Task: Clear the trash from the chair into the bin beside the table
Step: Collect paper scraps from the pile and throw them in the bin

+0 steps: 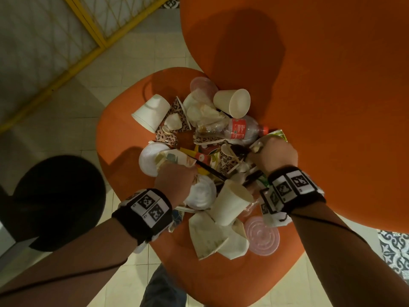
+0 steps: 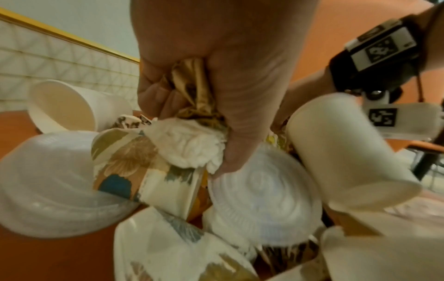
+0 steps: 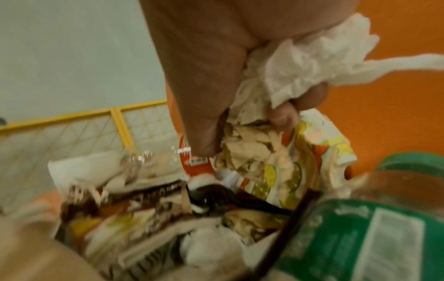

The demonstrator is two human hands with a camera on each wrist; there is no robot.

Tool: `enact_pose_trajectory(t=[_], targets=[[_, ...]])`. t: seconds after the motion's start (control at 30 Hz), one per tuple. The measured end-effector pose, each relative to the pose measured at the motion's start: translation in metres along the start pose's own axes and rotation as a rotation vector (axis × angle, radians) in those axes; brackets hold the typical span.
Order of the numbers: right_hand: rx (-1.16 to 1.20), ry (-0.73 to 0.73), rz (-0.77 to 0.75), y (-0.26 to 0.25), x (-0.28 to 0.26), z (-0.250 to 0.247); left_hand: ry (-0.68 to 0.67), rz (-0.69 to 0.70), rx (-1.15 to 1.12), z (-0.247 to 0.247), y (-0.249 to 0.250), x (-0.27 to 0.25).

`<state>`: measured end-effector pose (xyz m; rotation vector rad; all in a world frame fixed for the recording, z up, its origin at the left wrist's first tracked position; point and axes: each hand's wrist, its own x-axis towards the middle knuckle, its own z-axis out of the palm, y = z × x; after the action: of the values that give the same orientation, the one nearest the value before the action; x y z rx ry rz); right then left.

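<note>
The trash lies heaped on the seat of an orange chair (image 1: 124, 134), and both hands are down in the pile.

The left hand (image 1: 174, 180) sits at the near left of the heap. Its fingers (image 2: 153, 98) are curled tight into a fist round a wad of crumpled paper (image 2: 190, 144), white at the bottom and brownish-gold where it shows between the fingers. The thumb tip touches a white plastic lid (image 2: 261, 194) lying just under the hand. Beside the fist, away from the thumb, a flattened patterned paper cup (image 2: 134, 161) rests against a round foam bowl (image 2: 48, 180).

The right hand (image 1: 274, 156) is at the right edge of the heap, close to the chair back (image 1: 332, 85). Its fingers and thumb (image 3: 204, 117) are closed on a bunch of white tissue (image 3: 300, 62) and beige paper scraps (image 3: 245, 148), with a yellow and orange wrapper (image 3: 300, 163) hanging just below the grip. A green-labelled bottle (image 3: 374, 228) lies near the wrist.

In the middle of the heap, a clear bottle with a red label (image 1: 240, 129) lies on its side. Plain white paper cups (image 1: 232, 103) lie tipped over around it, leopard-print paper (image 1: 174, 127) is scattered between them, and a clear round lid (image 1: 262, 235) rests at the near edge of the seat.

A black bin (image 1: 57, 200) stands on the tiled floor left of the chair, well apart from the left hand.
</note>
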<state>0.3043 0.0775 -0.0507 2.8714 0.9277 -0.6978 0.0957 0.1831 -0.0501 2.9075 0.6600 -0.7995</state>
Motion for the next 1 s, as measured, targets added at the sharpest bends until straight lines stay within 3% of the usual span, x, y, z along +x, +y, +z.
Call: enact_pose_trajectory(t=[0.1,0.33,0.5,0.77,1.0], targets=[[0.087,0.032,0.005,0.004,-0.006,-0.008,0.022,-0.059,-0.075,-0.003,-0.008,-0.002],[-0.085,-0.238,-0.061,-0.010,0.000,0.011,0.030,-0.197,-0.296,-0.010,-0.023,-0.001],[-0.129,-0.347,-0.041,-0.019,0.005,0.025,-0.053,-0.143,-0.218,0.000,-0.020,-0.009],[-0.089,-0.270,-0.006,-0.021,0.006,0.023,-0.016,-0.127,-0.284,0.012,-0.009,-0.012],[0.035,-0.113,0.040,-0.003,-0.012,-0.002,0.007,-0.284,-0.821,-0.026,-0.035,-0.008]])
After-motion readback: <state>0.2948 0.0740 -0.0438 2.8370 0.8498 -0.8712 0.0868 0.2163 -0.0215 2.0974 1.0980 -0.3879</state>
